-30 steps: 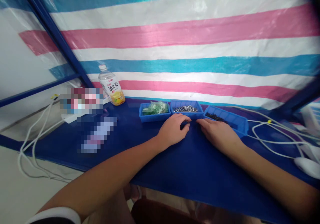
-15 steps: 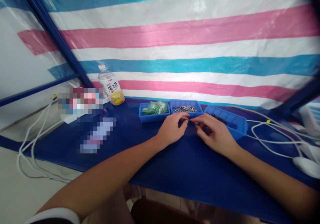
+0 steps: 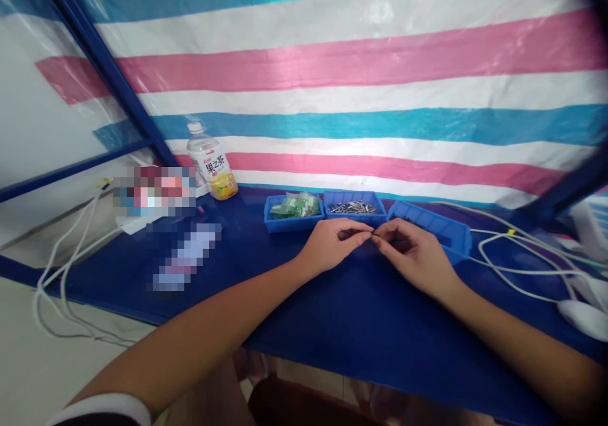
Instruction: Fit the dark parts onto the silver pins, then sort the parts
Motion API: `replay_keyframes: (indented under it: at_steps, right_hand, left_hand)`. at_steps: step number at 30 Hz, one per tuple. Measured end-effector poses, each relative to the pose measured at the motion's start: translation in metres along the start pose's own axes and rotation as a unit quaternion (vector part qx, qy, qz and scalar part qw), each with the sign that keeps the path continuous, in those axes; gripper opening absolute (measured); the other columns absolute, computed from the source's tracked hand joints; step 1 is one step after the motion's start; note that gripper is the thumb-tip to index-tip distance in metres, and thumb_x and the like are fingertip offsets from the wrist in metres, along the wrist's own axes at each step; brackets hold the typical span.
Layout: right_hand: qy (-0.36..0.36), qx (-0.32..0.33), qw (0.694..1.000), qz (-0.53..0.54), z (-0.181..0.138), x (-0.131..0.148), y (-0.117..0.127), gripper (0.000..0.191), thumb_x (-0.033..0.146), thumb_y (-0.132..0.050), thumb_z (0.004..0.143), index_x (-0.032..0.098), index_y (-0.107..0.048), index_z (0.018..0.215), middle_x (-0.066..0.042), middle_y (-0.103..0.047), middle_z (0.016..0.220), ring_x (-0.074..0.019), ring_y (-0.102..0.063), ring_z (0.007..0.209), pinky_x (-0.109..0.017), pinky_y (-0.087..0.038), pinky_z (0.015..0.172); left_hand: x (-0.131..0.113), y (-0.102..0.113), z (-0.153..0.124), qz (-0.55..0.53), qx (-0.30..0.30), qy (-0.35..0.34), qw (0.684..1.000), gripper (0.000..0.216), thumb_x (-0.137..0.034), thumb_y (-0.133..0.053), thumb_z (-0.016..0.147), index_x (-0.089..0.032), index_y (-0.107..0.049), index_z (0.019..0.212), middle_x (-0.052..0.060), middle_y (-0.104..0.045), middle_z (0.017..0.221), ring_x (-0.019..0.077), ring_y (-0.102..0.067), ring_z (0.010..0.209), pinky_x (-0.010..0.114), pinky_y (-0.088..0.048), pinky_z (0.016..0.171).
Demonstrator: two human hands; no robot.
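My left hand (image 3: 327, 246) and my right hand (image 3: 411, 252) meet fingertip to fingertip over the blue table. Both are closed in a pinch on something small and dark, too small and too covered by the fingers to name. Just behind my left hand stands a blue bin holding green plastic pieces (image 3: 297, 204). Beside it, another blue bin holds thin silvery metal pins (image 3: 354, 207). A third blue bin (image 3: 453, 236), with dark contents mostly covered by my right hand, sits at an angle behind that hand.
A drink bottle (image 3: 213, 166) stands at the back left, near blurred-out items. White cables (image 3: 517, 255) and a white mouse-shaped object (image 3: 582, 317) lie on the right. Striped sheeting (image 3: 332, 71) hangs behind the blue table (image 3: 323, 325). More cables (image 3: 66, 280) hang at the left.
My hands have come together; the left fingertips moved right and now touch or nearly touch the right ones. My right thumb has closed toward its fingers. The bins have not moved.
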State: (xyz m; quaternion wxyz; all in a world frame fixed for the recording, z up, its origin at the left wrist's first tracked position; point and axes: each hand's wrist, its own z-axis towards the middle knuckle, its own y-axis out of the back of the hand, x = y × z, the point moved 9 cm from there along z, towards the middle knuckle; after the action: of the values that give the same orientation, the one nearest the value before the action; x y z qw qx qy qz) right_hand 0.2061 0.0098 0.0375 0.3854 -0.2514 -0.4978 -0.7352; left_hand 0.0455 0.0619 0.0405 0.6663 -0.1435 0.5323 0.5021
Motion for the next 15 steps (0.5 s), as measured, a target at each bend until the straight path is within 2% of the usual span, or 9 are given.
replay_keyframes:
  at_steps: [4,8,11,15]
  right_hand:
    - [0.025,0.016,0.998,-0.06,0.0005,0.0069,-0.0043,0.011,0.036,-0.071,0.097,0.026,-0.074,0.1,-0.002,-0.072,0.091,-0.0196,-0.067,0.077,-0.033,-0.051,0.063]
    - [0.02,-0.001,0.999,-0.043,0.0008,0.0045,-0.0013,0.014,0.039,-0.071,0.098,0.027,-0.074,0.104,-0.002,-0.073,0.091,-0.0198,-0.068,0.078,-0.034,-0.053,0.066]
    - [0.006,-0.003,1.0,-0.018,0.0001,-0.0006,-0.001,0.012,0.037,-0.071,0.097,0.026,-0.072,0.102,-0.003,-0.075,0.094,-0.0199,-0.07,0.079,-0.033,-0.055,0.068]
    - [0.001,0.014,1.0,-0.019,-0.0017,-0.0025,-0.0058,0.009,0.032,-0.073,0.093,0.025,-0.069,0.098,-0.003,-0.077,0.096,-0.019,-0.07,0.076,-0.032,-0.054,0.064]
  left_hand:
    - [-0.0021,0.0036,0.0011,0.03,-0.013,-0.022,0.999,0.019,-0.029,-0.072,0.099,-0.022,-0.085,0.112,0.007,-0.083,0.113,0.021,-0.078,0.1,0.032,-0.06,0.088]
    - [-0.0036,0.0061,0.0015,0.045,-0.024,-0.031,0.998,0.018,-0.026,-0.074,0.098,-0.023,-0.085,0.111,0.006,-0.083,0.11,0.0201,-0.078,0.098,0.032,-0.06,0.086]
    - [-0.0011,0.0059,0.0014,0.034,-0.027,-0.016,0.999,0.018,-0.026,-0.076,0.096,-0.022,-0.084,0.112,0.006,-0.084,0.111,0.0207,-0.079,0.1,0.033,-0.061,0.088]
    - [0.0045,0.0003,0.0001,-0.01,-0.014,0.018,1.0,0.031,-0.027,-0.079,0.093,-0.02,-0.078,0.124,0.008,-0.085,0.107,0.0207,-0.08,0.096,0.035,-0.062,0.09]
